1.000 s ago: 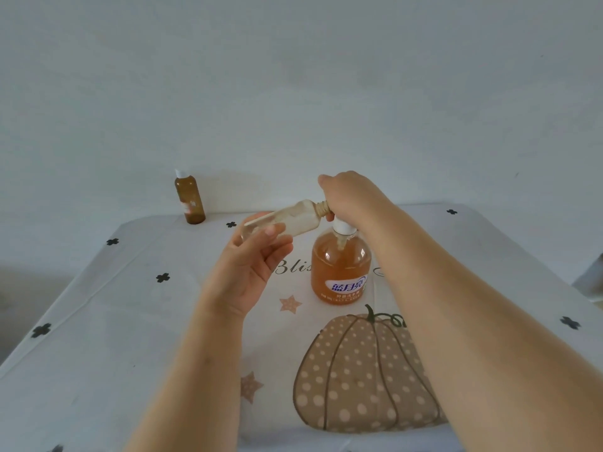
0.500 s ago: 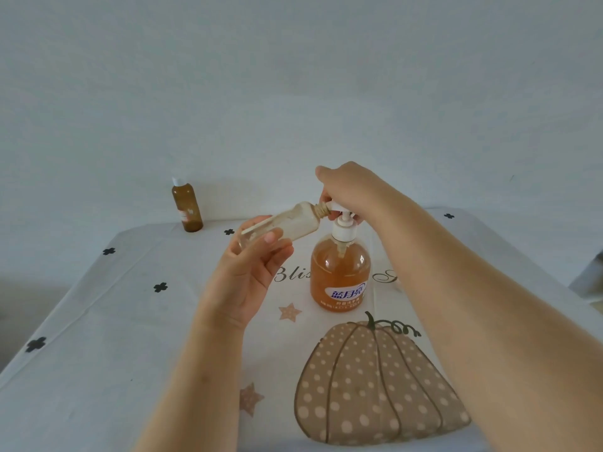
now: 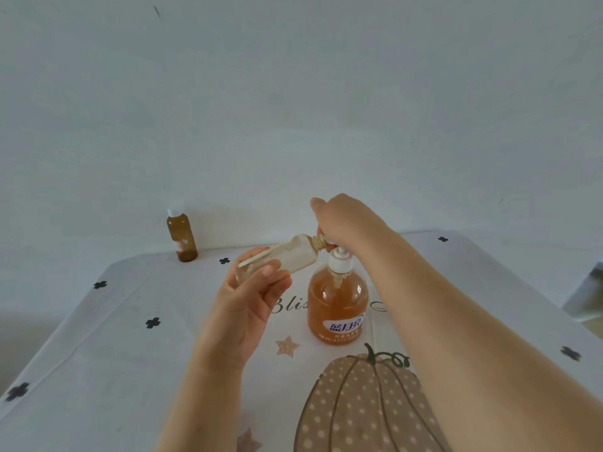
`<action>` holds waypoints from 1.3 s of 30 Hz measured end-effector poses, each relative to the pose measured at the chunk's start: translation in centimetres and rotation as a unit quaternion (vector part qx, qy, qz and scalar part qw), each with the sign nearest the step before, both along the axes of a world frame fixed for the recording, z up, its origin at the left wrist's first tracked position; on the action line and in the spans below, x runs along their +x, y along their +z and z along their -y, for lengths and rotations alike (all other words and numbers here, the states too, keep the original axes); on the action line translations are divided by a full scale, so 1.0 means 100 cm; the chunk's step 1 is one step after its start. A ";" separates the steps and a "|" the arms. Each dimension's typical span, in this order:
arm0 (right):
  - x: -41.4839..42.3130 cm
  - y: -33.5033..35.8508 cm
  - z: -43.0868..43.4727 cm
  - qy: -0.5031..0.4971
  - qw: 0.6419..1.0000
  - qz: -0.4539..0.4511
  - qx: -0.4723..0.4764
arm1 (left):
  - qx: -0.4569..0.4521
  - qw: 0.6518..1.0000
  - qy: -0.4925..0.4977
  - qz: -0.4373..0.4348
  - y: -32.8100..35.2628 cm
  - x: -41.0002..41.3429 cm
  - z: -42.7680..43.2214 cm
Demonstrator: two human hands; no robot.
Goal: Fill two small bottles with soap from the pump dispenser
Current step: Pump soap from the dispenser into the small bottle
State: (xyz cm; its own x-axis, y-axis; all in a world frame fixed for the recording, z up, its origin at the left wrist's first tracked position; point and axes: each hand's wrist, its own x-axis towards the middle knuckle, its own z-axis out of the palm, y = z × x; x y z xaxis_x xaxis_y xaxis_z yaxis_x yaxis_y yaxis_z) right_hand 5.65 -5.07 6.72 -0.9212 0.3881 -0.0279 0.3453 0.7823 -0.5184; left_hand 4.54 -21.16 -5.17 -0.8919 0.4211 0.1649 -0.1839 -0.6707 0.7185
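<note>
Over the middle of the worktop (image 3: pixel 98 370), as the head view shows it, the left hand (image 3: pixel 248 308) grasps a clear small bottle (image 3: pixel 280 261) round its lower half, thumb across the front and fingers behind. It holds the bottle tipped nearly onto its side, so that the threaded neck points up and to the right at the top of the pump dispenser (image 3: pixel 337 301). That tilt looks chosen to bring the narrow mouth against a sideways-facing spout. The right hand (image 3: pixel 346 220) is curled down over the pump head, wrapping it and placed to press; whether mouth and spout actually touch is hidden beneath it. The pump dispenser stands upright on the worktop just behind a printed pumpkin (image 3: pixel 365 406), its amber soap high in the body. The clear small bottle shows little more than a thin film inside, so I judge its filling barely begun. At the far left edge a second small bottle (image 3: pixel 181 236) stands capped and full of brown liquid, probably set well apart to keep it out of the way
</note>
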 end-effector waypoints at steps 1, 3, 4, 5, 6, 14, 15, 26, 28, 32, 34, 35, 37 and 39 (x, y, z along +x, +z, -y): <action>-0.001 -0.001 0.000 0.000 1.000 0.005 0.018 | 0.000 1.000 0.003 0.001 0.000 0.001 -0.001; -0.003 -0.002 -0.001 0.008 0.998 0.011 0.055 | 0.004 1.000 0.006 0.001 0.001 0.002 -0.002; -0.004 -0.002 -0.001 0.014 0.997 0.013 0.069 | 0.005 1.000 0.006 0.001 0.001 0.002 -0.002; -0.005 -0.002 -0.002 0.022 0.996 0.017 0.085 | 0.005 1.000 0.006 0.002 0.001 0.003 -0.002; -0.005 -0.002 -0.003 0.028 0.994 0.020 0.100 | 0.006 1.000 0.006 0.003 0.001 0.003 -0.002; -0.006 -0.008 -0.003 0.052 0.983 0.054 0.167 | -0.001 1.000 0.016 0.004 0.001 0.000 -0.001; -0.006 -0.009 -0.003 0.058 0.982 0.056 0.173 | -0.001 1.000 0.013 0.004 0.002 0.000 0.000; -0.008 -0.012 -0.004 0.059 0.981 0.059 0.174 | 0.002 1.000 0.000 0.007 -0.001 -0.001 0.000; -0.007 -0.012 -0.003 0.051 0.985 0.047 0.155 | 0.002 1.000 0.004 0.006 -0.001 -0.001 0.001; -0.006 -0.010 -0.002 0.028 0.994 0.025 0.104 | 0.002 1.000 0.004 0.010 0.001 0.000 0.001; -0.005 -0.008 -0.001 0.019 0.995 0.022 0.092 | 0.008 1.000 0.005 0.010 0.001 0.001 0.000; -0.004 -0.007 -0.001 0.014 0.996 0.019 0.082 | 0.009 1.000 0.005 0.010 0.001 0.001 0.000; -0.002 -0.004 -0.001 0.001 0.998 0.012 0.058 | 0.008 1.000 0.005 0.012 0.002 0.003 0.001; 0.000 0.001 -0.002 0.014 0.999 0.013 0.043 | 0.010 1.000 -0.003 0.007 0.003 0.003 0.001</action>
State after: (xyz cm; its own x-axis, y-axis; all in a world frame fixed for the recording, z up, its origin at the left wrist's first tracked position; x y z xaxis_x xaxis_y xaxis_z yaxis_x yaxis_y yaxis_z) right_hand 5.61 -4.90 6.84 -0.9310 0.3646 -0.0191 0.3352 0.8329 -0.4404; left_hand 4.88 -21.22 -4.88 -0.8914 0.4240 0.1602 -0.1992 -0.6839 0.7018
